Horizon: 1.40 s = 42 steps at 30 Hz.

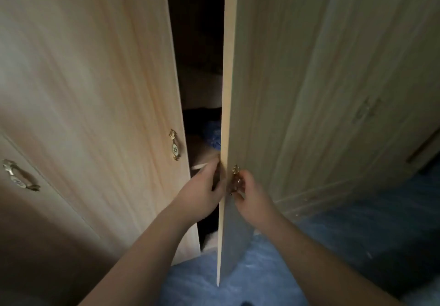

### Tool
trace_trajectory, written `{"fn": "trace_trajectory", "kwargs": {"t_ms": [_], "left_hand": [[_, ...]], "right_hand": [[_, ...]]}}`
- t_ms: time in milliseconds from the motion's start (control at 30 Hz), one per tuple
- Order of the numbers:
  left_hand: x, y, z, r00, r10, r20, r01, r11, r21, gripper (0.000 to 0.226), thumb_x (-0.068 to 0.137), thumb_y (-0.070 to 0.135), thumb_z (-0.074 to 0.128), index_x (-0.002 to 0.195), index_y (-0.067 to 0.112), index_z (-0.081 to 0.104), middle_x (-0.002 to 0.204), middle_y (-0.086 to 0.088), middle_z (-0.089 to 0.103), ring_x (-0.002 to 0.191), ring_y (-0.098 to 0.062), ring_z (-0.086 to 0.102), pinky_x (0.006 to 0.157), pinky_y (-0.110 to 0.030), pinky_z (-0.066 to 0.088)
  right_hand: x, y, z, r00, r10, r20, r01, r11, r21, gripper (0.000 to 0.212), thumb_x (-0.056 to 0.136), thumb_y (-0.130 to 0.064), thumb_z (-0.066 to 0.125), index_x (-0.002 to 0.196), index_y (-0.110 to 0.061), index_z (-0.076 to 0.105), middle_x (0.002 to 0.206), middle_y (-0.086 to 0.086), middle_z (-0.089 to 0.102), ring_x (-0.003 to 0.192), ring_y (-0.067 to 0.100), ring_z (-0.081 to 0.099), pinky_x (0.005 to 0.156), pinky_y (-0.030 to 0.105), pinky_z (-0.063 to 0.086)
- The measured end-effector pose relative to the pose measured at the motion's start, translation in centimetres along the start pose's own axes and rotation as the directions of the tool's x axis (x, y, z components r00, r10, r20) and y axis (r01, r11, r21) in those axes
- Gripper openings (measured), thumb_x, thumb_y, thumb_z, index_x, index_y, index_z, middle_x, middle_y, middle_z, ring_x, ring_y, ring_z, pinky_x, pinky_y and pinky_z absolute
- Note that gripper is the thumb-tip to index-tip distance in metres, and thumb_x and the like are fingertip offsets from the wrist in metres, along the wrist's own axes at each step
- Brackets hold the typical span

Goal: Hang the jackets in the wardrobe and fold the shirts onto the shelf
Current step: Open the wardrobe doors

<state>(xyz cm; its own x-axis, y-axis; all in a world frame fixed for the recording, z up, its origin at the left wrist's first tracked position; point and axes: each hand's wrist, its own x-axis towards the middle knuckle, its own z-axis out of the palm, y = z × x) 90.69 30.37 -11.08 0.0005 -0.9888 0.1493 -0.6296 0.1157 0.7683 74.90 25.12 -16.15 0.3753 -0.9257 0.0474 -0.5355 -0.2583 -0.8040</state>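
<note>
A light wooden wardrobe fills the head view. Its right door [273,91] stands partly swung out towards me, edge-on. My right hand [252,196] grips the gold handle [235,177] on that door's face. My left hand [202,189] curls its fingers around the door's free edge from the inner side. The left door [107,91] is closed, with its own gold handle [175,144]. Through the narrow gap the dark interior [197,43] shows dim shelves and a blue item [213,134]. No jackets or shirts can be made out.
Another door with a gold handle [20,175] lies at the far left. Blue carpet [262,270] covers the floor below. A further wooden panel [381,91] stands on the right, blurred.
</note>
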Motion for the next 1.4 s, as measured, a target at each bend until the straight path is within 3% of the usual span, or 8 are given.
{"fn": "trace_trajectory", "kwargs": {"t_ms": [133, 267, 433, 567, 800, 933, 1067, 1400], "left_hand": [[-1.6, 3.6, 5.5, 0.993, 0.115, 0.038, -0.107, 0.98, -0.165, 0.046, 0.092, 0.024, 0.051, 0.135, 0.039, 0.044, 0.117, 0.011, 0.064, 0.108, -0.007, 0.064, 0.092, -0.042, 0.054], [-2.6, 7.1, 10.3, 0.977, 0.183, 0.113, -0.156, 0.964, -0.213, 0.056, 0.097, 0.013, 0.048, 0.146, 0.037, 0.039, 0.133, 0.011, 0.058, 0.122, -0.005, 0.057, 0.098, -0.034, 0.053], [-1.7, 11.7, 16.1, 0.966, 0.174, 0.192, -0.127, 0.964, -0.233, 0.063, 0.096, 0.01, 0.048, 0.153, 0.031, 0.031, 0.141, 0.011, 0.054, 0.125, -0.001, 0.054, 0.105, -0.033, 0.048], [-0.6, 16.2, 21.1, 0.964, 0.133, 0.231, -0.087, 0.976, -0.198, 0.07, 0.096, 0.012, 0.053, 0.156, 0.033, 0.024, 0.14, 0.01, 0.054, 0.12, 0.0, 0.057, 0.105, -0.027, 0.046], [0.6, 22.0, 26.5, 0.97, 0.063, 0.236, -0.078, 0.995, 0.058, 0.079, 0.098, 0.023, 0.051, 0.158, 0.036, 0.001, 0.162, 0.012, 0.021, 0.142, -0.01, 0.036, 0.109, -0.015, 0.026], [-0.7, 20.1, 25.8, 0.972, 0.031, 0.234, -0.118, 0.921, 0.37, 0.077, 0.095, 0.03, 0.045, 0.154, 0.046, -0.002, 0.165, 0.01, 0.015, 0.143, -0.023, 0.035, 0.11, -0.04, 0.04], [-3.4, 14.9, 23.0, 0.961, -0.202, 0.188, 0.074, 0.847, 0.527, 0.072, 0.095, 0.033, 0.043, 0.155, 0.039, 0.004, 0.164, 0.006, 0.017, 0.145, -0.026, 0.029, 0.109, -0.044, 0.041], [-5.9, 4.7, 11.5, 0.891, -0.451, -0.061, 0.407, 0.73, 0.55, 0.062, 0.098, 0.035, 0.045, 0.155, 0.027, 0.023, 0.161, 0.0, 0.027, 0.142, -0.028, 0.034, 0.114, -0.042, 0.035]], "right_hand": [[-5.7, 2.6, -3.7, 0.992, 0.015, -0.125, -0.01, 0.999, 0.041, 0.042, 0.09, -0.017, 0.061, 0.126, -0.034, 0.047, 0.115, -0.009, 0.066, 0.108, 0.01, 0.064, 0.095, 0.032, 0.05], [-9.8, 4.9, -8.1, 0.979, 0.057, -0.197, -0.037, 0.994, 0.102, 0.038, 0.091, -0.024, 0.063, 0.122, -0.039, 0.047, 0.117, -0.018, 0.064, 0.11, -0.002, 0.06, 0.096, 0.024, 0.048], [-12.4, 9.5, -13.8, 0.962, 0.113, -0.248, -0.077, 0.986, 0.151, 0.041, 0.088, -0.027, 0.065, 0.115, -0.05, 0.048, 0.117, -0.022, 0.063, 0.111, -0.004, 0.06, 0.1, 0.032, 0.05], [-13.3, 13.5, -19.2, 0.967, 0.077, -0.243, -0.036, 0.986, 0.166, 0.049, 0.093, -0.015, 0.064, 0.124, -0.047, 0.046, 0.126, -0.015, 0.062, 0.12, 0.002, 0.058, 0.106, 0.036, 0.047], [-13.4, 16.0, -25.3, 0.99, 0.118, -0.074, -0.11, 0.989, 0.102, 0.056, 0.091, -0.022, 0.061, 0.142, -0.034, 0.042, 0.126, -0.014, 0.059, 0.12, 0.012, 0.058, 0.103, 0.033, 0.047], [-16.8, 16.0, -25.2, 0.986, 0.106, -0.129, -0.128, 0.975, -0.18, 0.05, 0.087, -0.028, 0.053, 0.135, -0.038, 0.041, 0.118, -0.009, 0.061, 0.109, 0.014, 0.061, 0.091, 0.037, 0.053], [-20.6, 14.9, -22.5, 0.984, 0.176, 0.002, -0.155, 0.873, -0.462, 0.041, 0.092, -0.037, 0.051, 0.132, -0.032, 0.04, 0.122, -0.007, 0.053, 0.111, 0.016, 0.054, 0.086, 0.032, 0.05], [-11.7, 9.6, -12.9, 0.96, -0.075, 0.27, 0.211, 0.828, -0.52, 0.065, 0.099, -0.034, 0.043, 0.156, -0.027, 0.013, 0.163, -0.005, 0.019, 0.149, 0.017, 0.019, 0.117, 0.034, 0.031]]}}
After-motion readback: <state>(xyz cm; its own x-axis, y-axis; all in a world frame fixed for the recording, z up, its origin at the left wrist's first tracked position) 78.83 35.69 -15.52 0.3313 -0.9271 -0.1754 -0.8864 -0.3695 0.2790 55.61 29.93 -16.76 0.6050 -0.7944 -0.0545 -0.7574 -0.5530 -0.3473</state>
